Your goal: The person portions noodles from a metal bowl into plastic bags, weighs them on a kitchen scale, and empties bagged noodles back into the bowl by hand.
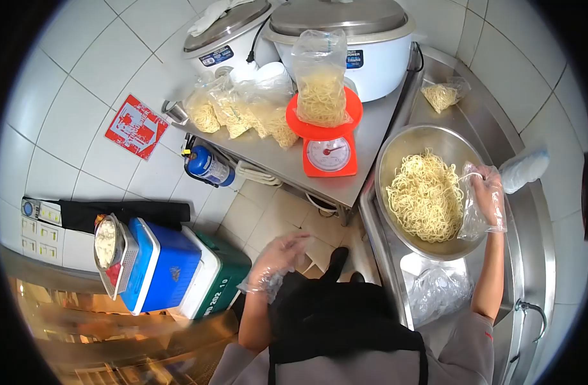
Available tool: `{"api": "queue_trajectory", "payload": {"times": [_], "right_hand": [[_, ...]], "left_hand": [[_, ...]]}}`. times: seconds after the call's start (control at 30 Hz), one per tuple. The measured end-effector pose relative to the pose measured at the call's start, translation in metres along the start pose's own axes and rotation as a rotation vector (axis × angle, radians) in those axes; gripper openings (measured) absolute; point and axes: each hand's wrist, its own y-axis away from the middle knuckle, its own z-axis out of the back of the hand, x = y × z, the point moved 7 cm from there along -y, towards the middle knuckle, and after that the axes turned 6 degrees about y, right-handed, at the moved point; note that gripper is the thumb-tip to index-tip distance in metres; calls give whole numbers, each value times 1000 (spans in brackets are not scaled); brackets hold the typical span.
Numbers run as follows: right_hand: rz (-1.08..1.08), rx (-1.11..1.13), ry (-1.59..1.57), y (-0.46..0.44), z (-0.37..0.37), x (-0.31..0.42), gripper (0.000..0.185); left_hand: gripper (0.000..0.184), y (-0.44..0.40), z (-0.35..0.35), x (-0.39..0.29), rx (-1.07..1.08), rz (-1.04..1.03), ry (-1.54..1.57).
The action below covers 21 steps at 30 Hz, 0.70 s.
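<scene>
Left hand (282, 252): loosely extended, empty.
Right hand (488, 191): I clutch a clear bag (471, 217).
Noodles (425, 199): limp bag could drag strands out.

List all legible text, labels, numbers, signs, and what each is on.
"COOKER": right cooker's label
"202 10": green cooler; characters before it unclear
Too small or blurred: scale dial, left cooker's label, extinguisher label, red sign, blue cooler's mark

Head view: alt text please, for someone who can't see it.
A plastic-covered right hand is over the rim of a metal bowl of yellow noodles; the plastic-gloved left hand is apart from it. Beyond, a bag of noodles stands on a red dial scale.
</scene>
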Motion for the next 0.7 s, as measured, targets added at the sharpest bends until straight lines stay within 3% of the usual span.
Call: {"api": "queue_trajectory", "payload": {"times": [0.03, 0.13, 0.23, 0.33, 0.43, 0.57, 0.63, 0.7], "right_hand": [[-65, 13, 0, 1, -4, -2, 15], [55, 458, 27, 8, -40, -21, 22], [170, 565, -222, 14, -46, -37, 42], [185, 462, -106, 0, -12, 40, 37], [134, 334, -256, -35, -8, 39, 35], [323, 235, -111, -63, -12, 102, 35], [430, 275, -211, -73, -27, 141, 39], [615, 176, -41, -82, -33, 190, 57]], "left_hand": [[31, -1, 9, -6, -44, -11, -30], [33, 2, 27, -25, -82, -90, 45], [34, 8, 44, -47, -113, -159, 23], [41, 23, 64, -86, -116, -234, 67], [53, 33, 86, -138, -102, -434, 93], [42, 36, 89, -215, -141, -515, -220], [47, 30, 76, -250, -134, -590, -345], [57, 18, 61, -284, -146, -678, -523]]}}
